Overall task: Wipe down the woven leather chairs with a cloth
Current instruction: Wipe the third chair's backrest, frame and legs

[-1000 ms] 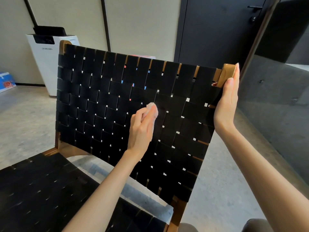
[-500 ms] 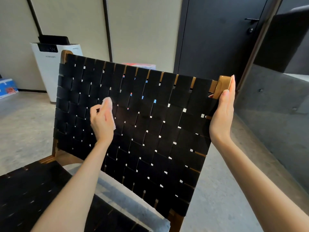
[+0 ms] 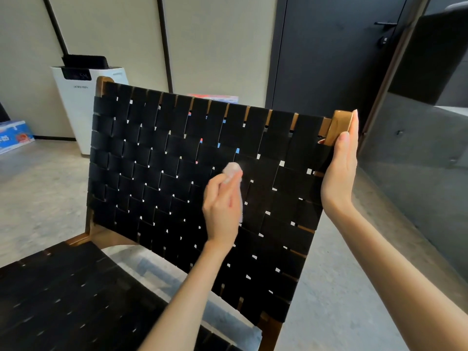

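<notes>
A chair with a black woven leather backrest on a brown wooden frame fills the view; its woven seat lies at lower left. My left hand grips a small pale cloth and presses it against the middle of the backrest. My right hand lies flat with straight fingers against the backrest's right edge, by the wooden top corner.
A white air purifier stands behind the chair at the left wall. A blue box lies on the floor at far left. A dark door and a grey counter side are to the right.
My left hand has swept the cloth from the left part of the backrest back to its middle. My right hand has stayed on the right edge.
</notes>
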A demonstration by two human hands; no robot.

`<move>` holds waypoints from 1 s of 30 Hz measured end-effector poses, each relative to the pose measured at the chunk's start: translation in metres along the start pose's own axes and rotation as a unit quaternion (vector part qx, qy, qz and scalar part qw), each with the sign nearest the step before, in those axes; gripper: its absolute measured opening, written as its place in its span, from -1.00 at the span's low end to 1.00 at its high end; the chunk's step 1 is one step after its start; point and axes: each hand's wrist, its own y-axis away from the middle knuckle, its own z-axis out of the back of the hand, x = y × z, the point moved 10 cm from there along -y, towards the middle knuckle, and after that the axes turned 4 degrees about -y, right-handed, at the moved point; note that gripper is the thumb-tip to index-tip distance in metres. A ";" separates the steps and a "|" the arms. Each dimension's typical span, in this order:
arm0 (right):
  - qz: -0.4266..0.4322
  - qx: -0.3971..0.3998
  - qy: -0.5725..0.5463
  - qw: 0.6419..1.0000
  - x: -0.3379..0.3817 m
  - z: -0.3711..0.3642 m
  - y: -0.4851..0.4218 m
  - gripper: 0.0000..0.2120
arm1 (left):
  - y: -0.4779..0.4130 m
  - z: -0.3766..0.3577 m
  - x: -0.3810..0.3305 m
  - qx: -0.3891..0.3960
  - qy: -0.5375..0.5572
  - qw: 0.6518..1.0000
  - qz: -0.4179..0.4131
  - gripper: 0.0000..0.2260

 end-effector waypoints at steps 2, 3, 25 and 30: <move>0.001 -0.001 0.002 1.000 -0.002 0.000 0.000 -0.49 | -0.013 0.021 0.024 -0.054 -0.022 0.998 0.023 -0.80; 0.001 -0.004 0.002 1.000 -0.003 0.001 0.000 -0.51 | -0.019 0.027 0.027 -0.058 -0.035 0.998 -0.003 -0.80; 0.004 0.001 0.002 1.000 -0.008 0.000 0.009 -0.50 | 0.056 -0.013 -0.054 0.054 -0.010 0.981 -0.188 -0.56; 0.003 0.003 -0.004 1.000 -0.009 -0.001 0.016 -0.47 | 0.024 0.024 0.037 0.046 -0.023 0.999 0.016 -0.75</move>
